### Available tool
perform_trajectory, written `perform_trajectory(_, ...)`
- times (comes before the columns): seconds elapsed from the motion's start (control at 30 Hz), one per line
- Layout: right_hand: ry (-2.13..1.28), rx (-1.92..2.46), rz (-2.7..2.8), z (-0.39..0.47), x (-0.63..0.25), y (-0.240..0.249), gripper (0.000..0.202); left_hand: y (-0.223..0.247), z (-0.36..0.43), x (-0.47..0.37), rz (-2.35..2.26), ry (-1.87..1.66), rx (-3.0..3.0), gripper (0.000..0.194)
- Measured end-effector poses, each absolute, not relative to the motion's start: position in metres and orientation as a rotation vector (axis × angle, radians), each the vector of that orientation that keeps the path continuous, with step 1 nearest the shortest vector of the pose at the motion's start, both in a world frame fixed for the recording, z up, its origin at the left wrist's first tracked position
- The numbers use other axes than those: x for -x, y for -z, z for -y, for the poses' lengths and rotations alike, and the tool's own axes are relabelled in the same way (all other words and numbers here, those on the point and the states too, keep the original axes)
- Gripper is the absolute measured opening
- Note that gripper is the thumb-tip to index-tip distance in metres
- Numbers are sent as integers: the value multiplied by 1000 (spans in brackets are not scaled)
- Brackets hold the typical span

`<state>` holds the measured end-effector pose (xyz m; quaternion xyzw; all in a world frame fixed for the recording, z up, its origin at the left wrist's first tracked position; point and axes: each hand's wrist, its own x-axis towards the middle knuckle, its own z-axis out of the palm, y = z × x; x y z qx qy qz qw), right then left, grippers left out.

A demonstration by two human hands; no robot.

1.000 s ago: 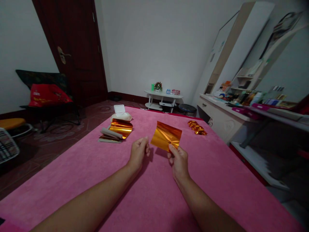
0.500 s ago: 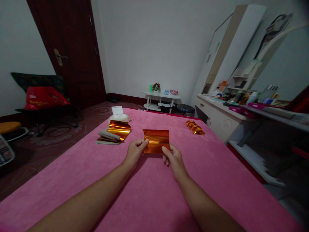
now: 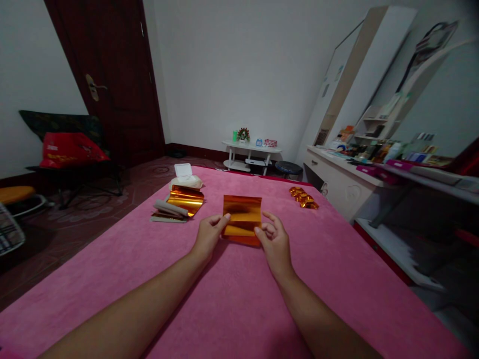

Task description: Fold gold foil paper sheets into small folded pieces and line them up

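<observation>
A shiny orange-gold sheet of foil paper [image 3: 242, 212] is held up in front of me, with creases running across it. My left hand [image 3: 210, 234] pinches its left edge, thumb on the near face. At the right edge, my right hand [image 3: 275, 242] has its thumb on the sheet, while its other fingers are raised and partly curled behind. To the left lies a stack of gold foil sheets [image 3: 187, 200], with curled grey-backed sheets [image 3: 170, 208] beside it. Several folded gold pieces [image 3: 302, 197] lie in a row on the right.
The pink cloth surface [image 3: 232, 299] spreads beneath my arms. A pack of wipes [image 3: 186, 181] with a raised white lid stands behind the foil stack. Beyond are a small white table [image 3: 249, 146] and a dark round stool [image 3: 288, 168]; a white dresser [image 3: 337, 174] is on the right.
The sheet has opened out taller and its creases show more. My right hand's fingers have lifted and spread from its edge; my left hand keeps its grip.
</observation>
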<state>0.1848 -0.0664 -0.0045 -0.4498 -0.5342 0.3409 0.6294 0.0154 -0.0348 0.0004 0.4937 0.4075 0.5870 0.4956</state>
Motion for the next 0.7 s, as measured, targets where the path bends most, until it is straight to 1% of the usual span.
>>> perform_trajectory(0.07,-785,1016,1197,67,-184,2,45,-2,37,-17,-958,-1415,-1160,33)
perform_trajectory(0.1,-777,1009,1185,67,-184,1,44,-3,38,-17,-938,-1411,-1138,35)
perform_trajectory(0.2,-711,1014,1154,65,-186,2,36,-6,40,-17,-901,-1435,-1117,64)
perform_trajectory(0.27,-682,1037,1144,63,-188,4,30,-6,40,-17,-889,-1447,-1171,72)
perform_trajectory(0.33,-689,1057,1145,62,-190,7,26,-4,38,-16,-881,-1437,-1231,66)
perform_trajectory(0.43,-721,1063,1144,62,-191,9,25,-1,35,-16,-916,-1407,-1295,37)
perform_trajectory(0.5,-749,1062,1156,63,-190,8,25,0,35,-17,-935,-1397,-1306,25)
perform_trajectory(0.57,-767,1068,1191,63,-190,8,24,0,36,-18,-944,-1394,-1295,23)
perform_trajectory(0.7,-771,1079,1223,62,-192,7,22,-1,36,-17,-924,-1366,-1263,27)
